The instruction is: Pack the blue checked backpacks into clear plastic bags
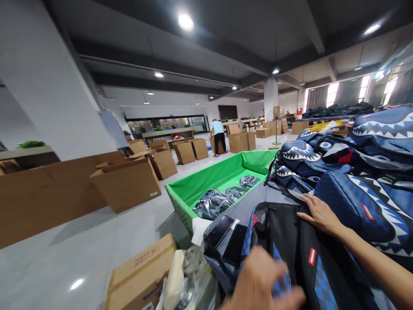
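A black and blue checked backpack (pixel 290 232) lies in front of me with its straps and a small red label showing. My right hand (pixel 321 213) rests on the far edge of it, fingers apart. My left hand (pixel 263 280) is blurred by motion over the near left part of the backpack, with thumb and fingers apart and nothing visible in it. Blue backpacks with shark-teeth prints (pixel 364 202) are piled at the right, right beside my right hand. Two dark phone-like objects (pixel 219 230) lie on grey fabric left of the backpack.
Beyond is a green-lined bin (pixel 206 172) holding plastic-wrapped bags (pixel 216 202). A cardboard box (pixel 138 275) and clear plastic wrapping (pixel 193 275) are at the lower left. Open cartons (pixel 129 183) stand on the floor, where a person (pixel 218 135) bends near them.
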